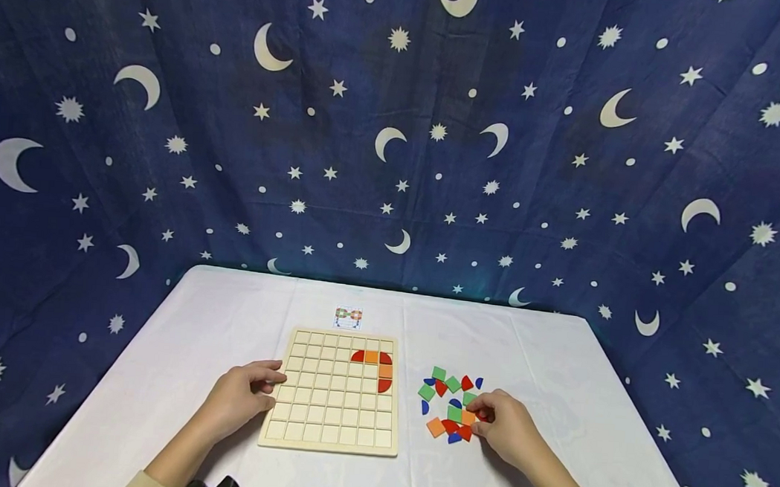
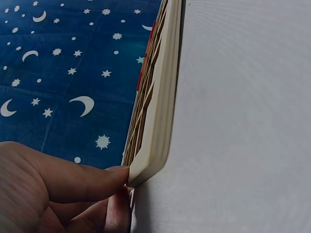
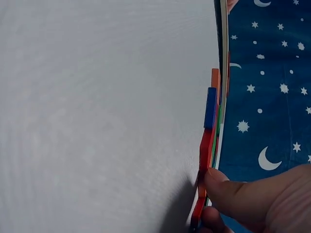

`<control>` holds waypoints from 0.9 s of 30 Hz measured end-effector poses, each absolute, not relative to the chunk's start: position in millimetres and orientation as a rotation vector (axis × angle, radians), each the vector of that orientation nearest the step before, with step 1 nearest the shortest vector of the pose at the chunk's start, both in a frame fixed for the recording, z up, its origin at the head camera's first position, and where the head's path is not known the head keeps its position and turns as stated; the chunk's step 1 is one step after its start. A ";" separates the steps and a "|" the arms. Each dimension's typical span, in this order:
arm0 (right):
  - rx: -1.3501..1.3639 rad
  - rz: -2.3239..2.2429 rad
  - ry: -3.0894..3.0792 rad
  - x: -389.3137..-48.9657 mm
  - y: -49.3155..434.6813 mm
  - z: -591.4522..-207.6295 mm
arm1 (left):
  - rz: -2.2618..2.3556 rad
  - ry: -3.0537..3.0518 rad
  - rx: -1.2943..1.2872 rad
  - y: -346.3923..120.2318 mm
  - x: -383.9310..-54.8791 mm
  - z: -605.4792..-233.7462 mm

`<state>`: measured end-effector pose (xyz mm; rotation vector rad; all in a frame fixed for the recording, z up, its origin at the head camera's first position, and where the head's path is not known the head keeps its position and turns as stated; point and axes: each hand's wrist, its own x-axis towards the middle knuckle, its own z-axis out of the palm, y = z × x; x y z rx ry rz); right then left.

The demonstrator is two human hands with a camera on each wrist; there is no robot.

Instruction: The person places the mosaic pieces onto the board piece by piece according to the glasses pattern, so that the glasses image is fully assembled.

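Note:
My left hand touches the left edge of a pale wooden grid board, which lies flat. In the left wrist view, the left thumb meets the board's rim. Red quarter-circles and orange squares fill a few cells at the board's upper right. My right hand is at the right side of a loose pile of tiles, thumb and fingertips apart around a red tile. Whether they grip it is hidden. In the right wrist view, the thumb touches the row of tiles.
Several green squares, blue segments, red quarter-circles and an orange square lie right of the board. A small pattern card sits behind it. White cloth covers the table, and a starry blue curtain hangs around it.

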<state>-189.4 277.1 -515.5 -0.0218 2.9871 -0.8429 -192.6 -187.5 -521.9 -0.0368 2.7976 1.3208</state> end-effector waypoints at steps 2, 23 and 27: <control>-0.031 -0.828 2.985 -189.8 276.9 -515.4 | 1.324 2.797 -0.036 -187.4 -192.6 -521.9; 0.024 -1.099 2.909 -198.6 249.8 -497.5 | 1.332 2.801 -0.029 -188.1 -191.9 -522.0; 0.018 -1.189 2.850 -208.3 226.9 -496.4 | 1.331 2.798 -0.042 -188.2 -191.9 -522.3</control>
